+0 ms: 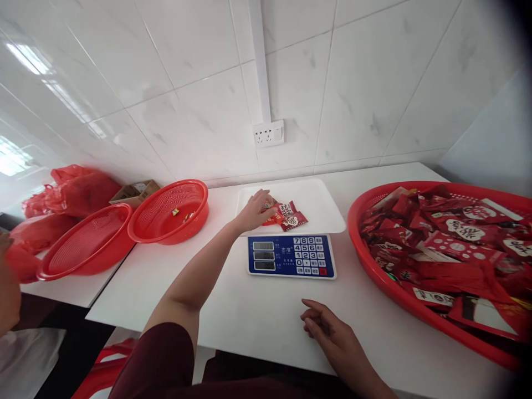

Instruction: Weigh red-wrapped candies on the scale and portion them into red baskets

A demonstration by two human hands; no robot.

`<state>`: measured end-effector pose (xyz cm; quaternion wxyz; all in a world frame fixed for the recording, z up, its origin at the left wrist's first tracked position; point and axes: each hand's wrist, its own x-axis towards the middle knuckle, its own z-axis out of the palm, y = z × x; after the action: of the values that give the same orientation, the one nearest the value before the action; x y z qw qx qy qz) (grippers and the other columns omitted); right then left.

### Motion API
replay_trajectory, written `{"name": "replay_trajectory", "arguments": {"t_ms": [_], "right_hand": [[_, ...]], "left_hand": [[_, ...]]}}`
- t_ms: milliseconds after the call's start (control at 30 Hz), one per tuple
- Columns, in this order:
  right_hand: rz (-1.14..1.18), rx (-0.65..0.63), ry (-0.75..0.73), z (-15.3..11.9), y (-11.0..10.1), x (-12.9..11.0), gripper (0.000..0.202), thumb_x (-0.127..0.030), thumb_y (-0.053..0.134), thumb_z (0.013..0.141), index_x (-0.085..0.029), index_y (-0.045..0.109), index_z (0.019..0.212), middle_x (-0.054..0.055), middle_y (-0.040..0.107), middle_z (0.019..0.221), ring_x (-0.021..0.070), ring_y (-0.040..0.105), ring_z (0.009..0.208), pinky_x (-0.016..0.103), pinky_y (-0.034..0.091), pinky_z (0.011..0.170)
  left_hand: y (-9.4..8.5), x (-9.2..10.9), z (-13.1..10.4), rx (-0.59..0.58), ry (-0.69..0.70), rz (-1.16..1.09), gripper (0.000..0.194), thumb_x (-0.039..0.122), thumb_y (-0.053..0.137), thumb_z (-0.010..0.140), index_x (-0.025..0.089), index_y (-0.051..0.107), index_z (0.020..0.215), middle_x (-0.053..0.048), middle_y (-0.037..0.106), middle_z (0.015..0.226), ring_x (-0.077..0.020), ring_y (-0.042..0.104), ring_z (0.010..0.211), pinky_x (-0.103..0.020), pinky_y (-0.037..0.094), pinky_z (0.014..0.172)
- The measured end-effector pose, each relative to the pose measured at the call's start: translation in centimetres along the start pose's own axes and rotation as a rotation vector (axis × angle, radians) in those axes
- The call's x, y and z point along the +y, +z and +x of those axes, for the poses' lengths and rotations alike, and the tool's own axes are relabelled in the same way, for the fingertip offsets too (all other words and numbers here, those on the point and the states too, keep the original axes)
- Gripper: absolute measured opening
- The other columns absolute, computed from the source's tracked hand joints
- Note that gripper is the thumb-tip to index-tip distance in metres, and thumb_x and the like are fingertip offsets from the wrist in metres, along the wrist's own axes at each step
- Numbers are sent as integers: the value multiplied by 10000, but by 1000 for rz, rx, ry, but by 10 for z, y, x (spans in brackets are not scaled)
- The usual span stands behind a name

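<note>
Left hand (253, 211) at packets (294, 220), keypad's (308, 255) twelve; grip unclear. Right hand (332, 335), five o'clock, loosely open, empty. Hasty sweep could spill packets.

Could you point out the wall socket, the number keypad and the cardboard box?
Wall socket (269, 133): head view, faceplate.
Number keypad (308, 255): head view, middle keys.
Cardboard box (145, 192): head view, side.

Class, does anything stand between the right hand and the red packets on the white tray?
The scale's blue panel lies between the right hand and the red packets on the white tray; the left hand partly covers them.
</note>
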<state>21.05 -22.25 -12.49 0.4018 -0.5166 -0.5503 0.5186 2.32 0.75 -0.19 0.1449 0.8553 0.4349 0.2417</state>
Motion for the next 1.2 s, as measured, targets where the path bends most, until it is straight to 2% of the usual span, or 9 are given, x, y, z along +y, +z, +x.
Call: {"name": "replay_trajectory", "arguments": {"t_ms": [133, 233, 367, 467, 600, 933, 1033, 1100, 1200], "right_hand": [[-48, -10, 12, -1, -2, -2, 310, -406, 483, 853, -250, 568, 1108, 34, 645, 859, 170, 627, 735, 302, 536, 707], [-92, -14, 22, -2, -2, -4, 306, -397, 491, 842, -239, 575, 1090, 36, 658, 857, 174, 633, 741, 308, 535, 725], [-170, -14, 59, -1, -1, -4, 314, -392, 481, 838, -229, 588, 1084, 41, 678, 877, 177, 646, 765, 308, 535, 751], [-202, -3, 77, 0, 1, -4, 331, -403, 476, 834, -222, 592, 1086, 48, 684, 894, 177, 653, 777, 303, 540, 751], [-232, 32, 100, -1, 3, -5, 349, -417, 472, 830, -210, 594, 1083, 52, 686, 889, 173, 653, 759, 294, 546, 727], [-291, 54, 100, 0, 9, -3, 327, -386, 455, 853, -202, 597, 1082, 70, 691, 952, 195, 657, 836, 323, 535, 776], [-319, -30, 47, -2, 1, -27, 279, -334, 457, 856, -213, 630, 1038, 63, 696, 982, 192, 656, 882, 304, 529, 788], [-388, -58, -24, -4, -18, -53, 270, -318, 449, 864, -220, 642, 1026, 57, 696, 992, 184, 652, 894, 285, 522, 781], [-615, 93, -117, -5, -65, -99, 274, -336, 450, 867, -220, 639, 1029, 61, 693, 1007, 195, 640, 916, 292, 501, 794]], "left_hand": [[-11, 5, -45, 245, -16, -154, 167, 280, 406, 907, 196, 524, 990, -98, 565, 1221, -201, 452, 1234, -376, 372, 996], [-10, 14, -99, 381, -63, -192, 141, 236, 430, 888, 189, 561, 914, -60, 651, 980, -167, 599, 988, -315, 449, 888], [13, 31, -168, 182, -106, -197, 133, 174, 463, 839, 182, 595, 844, -38, 658, 809, -141, 619, 773, -258, 495, 724], [34, 41, -197, 49, -90, -238, 146, 165, 462, 831, 184, 606, 844, -45, 669, 788, -138, 622, 739, -248, 507, 685], [52, 48, -208, 1, -45, -320, 148, 166, 477, 831, 178, 622, 861, -49, 682, 775, -135, 626, 723, -241, 514, 676], [65, 47, -207, -128, -6, -398, 152, 187, 483, 842, 191, 623, 900, -46, 683, 822, -139, 626, 772, -246, 509, 727], [71, 47, -208, -176, -17, -397, 152, 186, 473, 854, 198, 612, 916, -44, 674, 845, -140, 624, 792, -247, 506, 728], [74, 45, -208, -198, -6, -386, 153, 189, 463, 866, 204, 606, 920, -40, 666, 850, -138, 623, 788, -244, 506, 718], [78, 40, -206, -208, 23, -375, 148, 202, 461, 876, 210, 600, 925, -38, 662, 863, -138, 626, 794, -241, 509, 711]]}}
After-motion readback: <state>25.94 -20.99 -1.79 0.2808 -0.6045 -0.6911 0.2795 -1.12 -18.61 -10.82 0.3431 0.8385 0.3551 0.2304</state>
